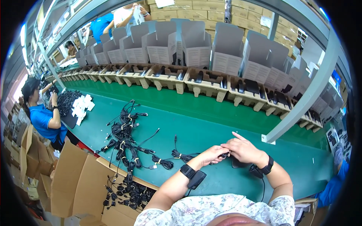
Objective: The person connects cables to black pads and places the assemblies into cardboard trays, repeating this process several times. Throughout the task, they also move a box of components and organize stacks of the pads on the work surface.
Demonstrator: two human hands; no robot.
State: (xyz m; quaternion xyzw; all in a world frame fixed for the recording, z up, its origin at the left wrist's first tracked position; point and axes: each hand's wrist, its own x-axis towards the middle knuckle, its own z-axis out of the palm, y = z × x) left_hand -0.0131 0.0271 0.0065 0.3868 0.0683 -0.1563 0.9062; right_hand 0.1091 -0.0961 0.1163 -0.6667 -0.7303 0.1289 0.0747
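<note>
Over the green table, my left hand (212, 155) is closed around a black cable bundle (224, 154), only partly visible between the fingers. My right hand (242, 148) meets it from the right, thumb and fingers pinched at the same bundle while one finger points outward. A dark flat object (238, 163) lies below my right palm, mostly hidden. Just left of my left hand lie tied cable bundles (163, 162) with light ties and loose plug ends. Beyond them spreads a larger heap of black cables (123, 132).
Along the far side runs a row of open boxes with moulded trays (206, 83) holding black parts. A metal post (307, 96) stands at the right. Below left, a cardboard carton (81, 180) contains more cables. A co-worker in blue (47, 116) works beside a black pile (68, 101).
</note>
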